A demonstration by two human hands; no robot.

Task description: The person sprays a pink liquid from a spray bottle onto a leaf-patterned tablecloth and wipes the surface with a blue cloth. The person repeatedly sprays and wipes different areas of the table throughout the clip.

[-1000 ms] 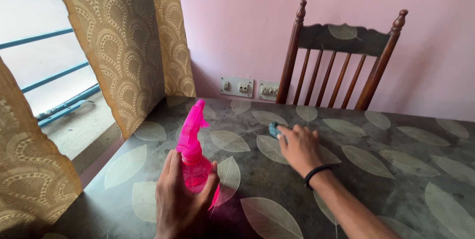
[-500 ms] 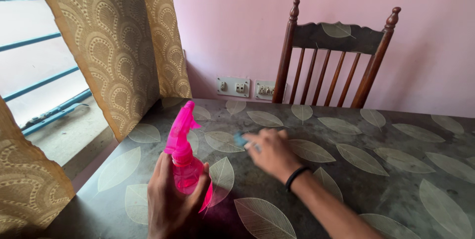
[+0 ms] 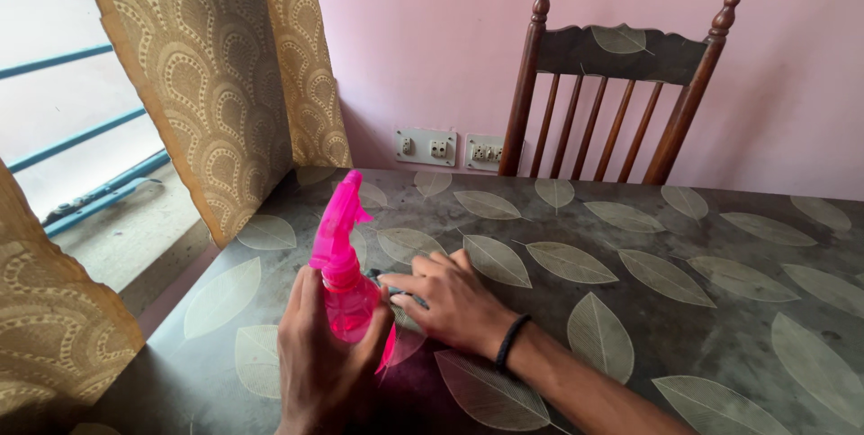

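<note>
While my left hand [image 3: 322,358] is wrapped tight around the belly of a pink spray bottle [image 3: 345,269], held just over the near left part of the tabletop [image 3: 720,309] with its nozzle aimed away from me, my right hand [image 3: 450,298] sits flat right beside it, fingers pressing a small blue cloth [image 3: 382,280] onto the leaf-print cover. Wooden chair [image 3: 621,98] stands at the far edge, patterned curtain [image 3: 216,84] on the left.

Wooden chair [image 3: 619,93] against pink wall; patterned curtain [image 3: 211,75] beside window; probably wall sockets [image 3: 450,148].
</note>
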